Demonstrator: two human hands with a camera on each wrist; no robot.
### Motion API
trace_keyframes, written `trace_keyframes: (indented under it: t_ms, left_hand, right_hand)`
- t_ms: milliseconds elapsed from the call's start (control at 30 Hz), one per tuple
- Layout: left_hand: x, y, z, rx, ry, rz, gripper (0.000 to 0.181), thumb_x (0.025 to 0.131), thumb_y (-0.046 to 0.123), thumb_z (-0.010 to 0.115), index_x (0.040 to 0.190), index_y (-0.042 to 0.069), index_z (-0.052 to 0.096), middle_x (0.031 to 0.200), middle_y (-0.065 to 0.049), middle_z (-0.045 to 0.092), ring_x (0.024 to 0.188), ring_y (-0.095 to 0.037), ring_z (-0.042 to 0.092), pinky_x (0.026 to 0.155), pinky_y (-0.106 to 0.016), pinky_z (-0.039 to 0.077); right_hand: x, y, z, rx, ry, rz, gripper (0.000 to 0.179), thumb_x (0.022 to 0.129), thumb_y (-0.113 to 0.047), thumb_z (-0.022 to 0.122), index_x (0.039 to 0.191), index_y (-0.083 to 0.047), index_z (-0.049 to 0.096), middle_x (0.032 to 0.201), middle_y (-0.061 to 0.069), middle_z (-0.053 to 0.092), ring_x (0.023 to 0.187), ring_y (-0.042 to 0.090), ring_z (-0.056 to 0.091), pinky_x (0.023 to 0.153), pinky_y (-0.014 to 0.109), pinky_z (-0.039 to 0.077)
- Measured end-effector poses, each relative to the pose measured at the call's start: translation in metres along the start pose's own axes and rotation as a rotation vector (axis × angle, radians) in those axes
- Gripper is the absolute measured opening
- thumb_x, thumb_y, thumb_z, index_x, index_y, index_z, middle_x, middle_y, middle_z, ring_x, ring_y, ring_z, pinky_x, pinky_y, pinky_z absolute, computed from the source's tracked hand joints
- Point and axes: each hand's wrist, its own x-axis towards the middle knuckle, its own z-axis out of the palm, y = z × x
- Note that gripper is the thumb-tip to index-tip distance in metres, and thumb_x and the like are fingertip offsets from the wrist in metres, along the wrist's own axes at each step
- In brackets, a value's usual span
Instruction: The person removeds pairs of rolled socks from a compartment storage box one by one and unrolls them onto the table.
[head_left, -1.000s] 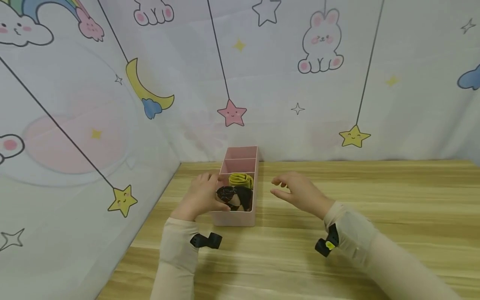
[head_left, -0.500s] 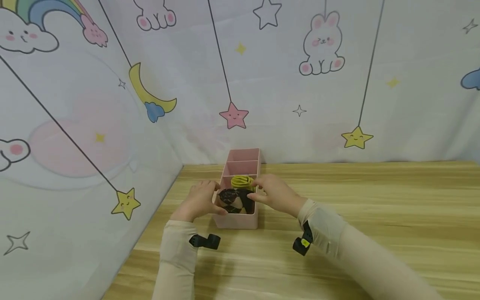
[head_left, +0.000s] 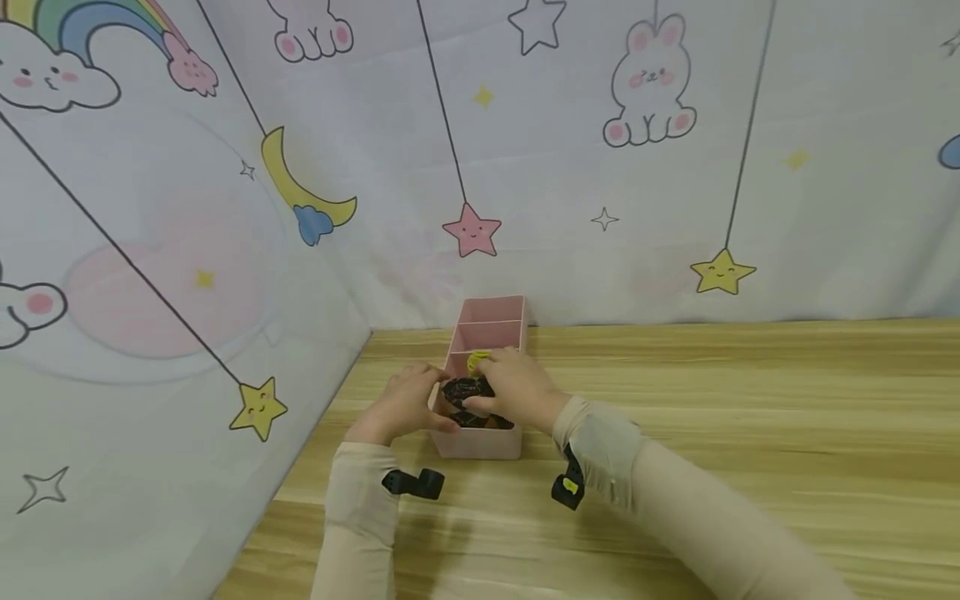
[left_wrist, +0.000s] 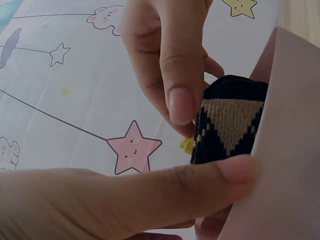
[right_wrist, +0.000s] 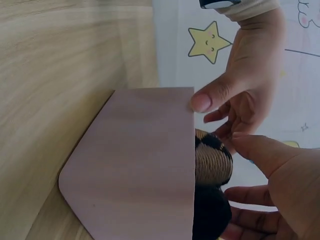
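Note:
A dark knitted sock (head_left: 467, 390) with tan diamonds lies rolled in the front compartment of a pink divided box (head_left: 483, 446). In the right wrist view the rolled sock (right_wrist: 214, 165) stands out above the box's rim. My right hand (head_left: 521, 390) reaches over the right wall and pinches the sock, its thumb on one side and fingers on the other. My left hand (head_left: 405, 407) grips the front left corner of the box, thumb on the front rim. Behind the sock, a yellow-green roll of fabric (head_left: 476, 362) is partly covered by my right hand.
Two rear compartments of the box show bare pink walls (head_left: 491, 310). The box stands on a wooden table (head_left: 712, 433), near a pale curtain (head_left: 570, 275) printed with stars and rabbits. Another curtain side (head_left: 165, 400) rises along the table's left edge.
My right hand has moved left from beside the box to over its front compartment and taken hold of the sock. My left hand stays at the box's front left corner.

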Motion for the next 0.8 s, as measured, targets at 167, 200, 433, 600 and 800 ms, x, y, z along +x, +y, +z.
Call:
trace_keyframes:
  t_ms: [167, 200, 433, 600, 800]
  left_hand:
    - [0.001, 0.0, -0.001, -0.003, -0.016, 0.027, 0.076, 0.073, 0.035, 0.083, 0.135, 0.005, 0.052, 0.134, -0.016, 0.054, 0.128, -0.037, 0.045, 0.108, -0.058, 0.031]
    - [0.001, 0.0, -0.001, -0.006, -0.017, 0.03, 0.075, 0.073, 0.035, 0.083, 0.135, 0.006, 0.053, 0.133, -0.016, 0.054, 0.127, -0.036, 0.046, 0.107, -0.058, 0.031]
    - [0.001, 0.0, -0.001, -0.019, -0.021, 0.044, 0.069, 0.073, 0.034, 0.083, 0.131, 0.007, 0.057, 0.127, -0.014, 0.057, 0.122, -0.034, 0.049, 0.107, -0.054, 0.033]
    - [0.002, 0.0, 0.0, -0.045, -0.026, 0.038, 0.069, 0.073, 0.032, 0.083, 0.131, 0.006, 0.057, 0.127, -0.015, 0.056, 0.121, -0.033, 0.049, 0.106, -0.052, 0.036]
    - [0.002, -0.001, 0.001, -0.064, -0.028, 0.021, 0.069, 0.072, 0.032, 0.084, 0.13, 0.003, 0.058, 0.127, -0.015, 0.056, 0.12, -0.033, 0.05, 0.103, -0.051, 0.04]
  right_hand:
    - [0.003, -0.007, 0.005, -0.072, -0.028, 0.038, 0.06, 0.087, -0.055, 0.062, 0.125, -0.008, 0.061, 0.119, 0.009, 0.065, 0.111, 0.026, 0.06, 0.093, 0.039, 0.05]
    - [0.004, -0.007, 0.006, -0.086, -0.028, 0.039, 0.061, 0.086, -0.055, 0.063, 0.125, -0.008, 0.061, 0.118, 0.009, 0.065, 0.11, 0.026, 0.06, 0.093, 0.039, 0.051]
    - [0.007, -0.008, 0.014, -0.11, 0.001, 0.04, 0.047, 0.082, -0.049, 0.071, 0.109, -0.011, 0.067, 0.105, 0.005, 0.068, 0.098, 0.026, 0.062, 0.084, 0.038, 0.053]
    - [0.008, -0.006, 0.015, -0.053, -0.018, 0.056, 0.041, 0.084, -0.043, 0.072, 0.11, -0.012, 0.066, 0.105, 0.004, 0.069, 0.1, 0.025, 0.061, 0.083, 0.037, 0.054]
    - [0.008, -0.006, 0.011, -0.011, -0.046, 0.066, 0.041, 0.084, -0.039, 0.072, 0.112, -0.01, 0.066, 0.106, 0.004, 0.069, 0.103, 0.023, 0.062, 0.084, 0.037, 0.054]
